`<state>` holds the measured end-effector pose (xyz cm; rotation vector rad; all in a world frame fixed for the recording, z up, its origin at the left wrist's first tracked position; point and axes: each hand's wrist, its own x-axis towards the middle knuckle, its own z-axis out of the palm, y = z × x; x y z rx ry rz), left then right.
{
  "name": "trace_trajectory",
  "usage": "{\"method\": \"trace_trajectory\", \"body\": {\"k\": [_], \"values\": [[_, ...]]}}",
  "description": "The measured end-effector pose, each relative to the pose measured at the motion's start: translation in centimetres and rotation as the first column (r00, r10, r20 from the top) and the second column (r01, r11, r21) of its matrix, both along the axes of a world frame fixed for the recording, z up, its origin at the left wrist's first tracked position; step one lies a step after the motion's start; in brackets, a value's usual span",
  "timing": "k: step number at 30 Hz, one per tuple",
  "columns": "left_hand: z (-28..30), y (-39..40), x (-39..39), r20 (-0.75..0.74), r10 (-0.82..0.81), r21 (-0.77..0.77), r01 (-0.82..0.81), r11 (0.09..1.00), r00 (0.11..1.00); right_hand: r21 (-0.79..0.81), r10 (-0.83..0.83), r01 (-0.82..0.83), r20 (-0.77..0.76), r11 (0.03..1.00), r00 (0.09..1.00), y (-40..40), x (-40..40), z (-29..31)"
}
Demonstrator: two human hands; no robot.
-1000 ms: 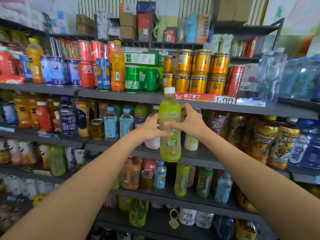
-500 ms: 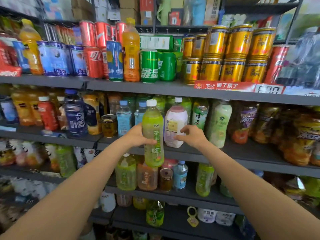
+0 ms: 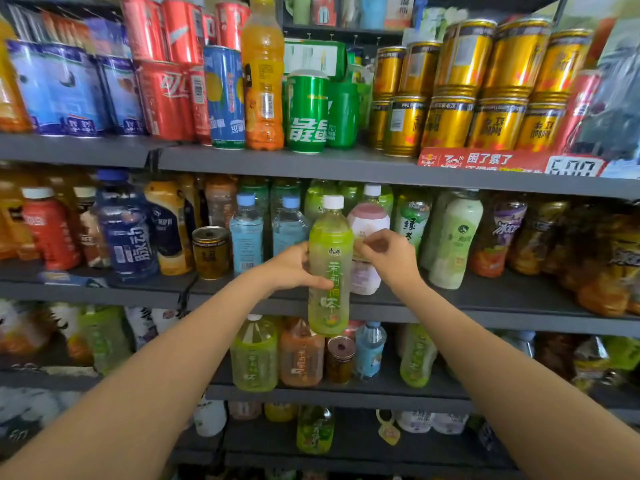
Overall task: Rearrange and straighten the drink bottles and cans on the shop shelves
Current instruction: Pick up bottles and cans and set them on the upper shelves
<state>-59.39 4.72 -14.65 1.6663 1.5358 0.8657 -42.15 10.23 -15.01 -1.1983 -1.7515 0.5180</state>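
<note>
L hand (image 3: 292, 266) grips green tea btl (image 3: 329, 268) (upright, off shelf); R hand (image 3: 388, 252) fingers curled on pink btl (image 3: 367, 223)

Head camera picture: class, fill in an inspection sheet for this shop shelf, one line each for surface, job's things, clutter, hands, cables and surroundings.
Surface: grey metal shelves, several tiers, packed with drinks.
Job's things: green tea bottle, white cap, upright, held in front of the middle shelf edge; pink-and-white bottle standing behind it.
Clutter: gold cans stacked two high on the top shelf; one small gold can among the bottles.
Hands: left hand grips the green tea bottle; right hand, fingers curled, at the pink-and-white bottle, grip unclear.
Cables: nothing seen.
Surroundings: red price strip on the top shelf edge.
</note>
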Motion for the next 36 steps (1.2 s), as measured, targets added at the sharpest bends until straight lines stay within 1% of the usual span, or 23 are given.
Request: {"method": "trace_trajectory", "body": {"k": [2,6,8,11,17,19,25,28,30,32,34,36], "values": [[0.1,0.3,0.2,0.007,-0.010,-0.003,0.010,1.000,1.000,0.026,0.005,-0.004,-0.017,1.000,1.000,-0.1,0.2,0.2],[-0.1,0.7,0.4,0.020,0.006,-0.019,-0.006,1.000,1.000,0.059,-0.099,0.096,0.042,0.994,0.994,0.7,1.0,-0.5],[-0.4,0.5,0.4,0.020,0.018,-0.028,-0.018,0.999,1.000,0.056,-0.144,0.140,0.084,0.989,0.986,1.1,1.4,-0.7],[-0.5,-0.1,0.0,0.034,0.066,-0.028,-0.065,0.997,0.997,0.049,-0.171,0.167,0.107,0.985,0.979,1.2,1.1,-0.7],[0.1,-1.2,-1.7,0.020,0.126,-0.027,-0.125,0.992,0.992,-0.008,-0.185,0.187,0.104,0.982,0.977,1.4,-0.4,-1.3],[0.5,-1.5,-2.1,0.014,0.155,-0.027,-0.155,0.988,0.988,-0.043,-0.185,0.191,0.121,0.981,0.975,1.6,-0.6,-0.9],[0.7,-1.7,-2.1,0.000,0.163,-0.020,-0.163,0.986,0.987,-0.248,-0.122,0.134,0.064,0.959,0.991,2.7,-0.8,-0.5],[0.6,-1.5,-1.5,0.008,0.162,-0.020,-0.162,0.987,0.987,-0.290,-0.104,0.112,0.040,0.950,0.994,3.0,-1.0,-0.6],[0.5,-1.4,-0.9,-0.007,0.160,-0.008,-0.160,0.987,0.987,-0.301,-0.118,0.126,0.043,0.945,0.992,3.1,-1.1,-0.6],[0.4,-1.2,-0.4,0.001,0.156,0.005,-0.156,0.988,0.988,-0.272,-0.170,0.185,0.075,0.944,0.983,2.9,-1.1,-0.8],[0.3,-1.0,-0.1,0.016,0.156,0.007,-0.156,0.988,0.988,-0.141,-0.231,0.240,0.077,0.960,0.970,2.6,-1.0,-1.2],[0.3,-0.8,0.1,0.006,0.155,0.001,-0.155,0.988,0.988,-0.005,-0.250,0.251,0.012,0.968,0.968,2.2,-0.9,-1.7]]}}
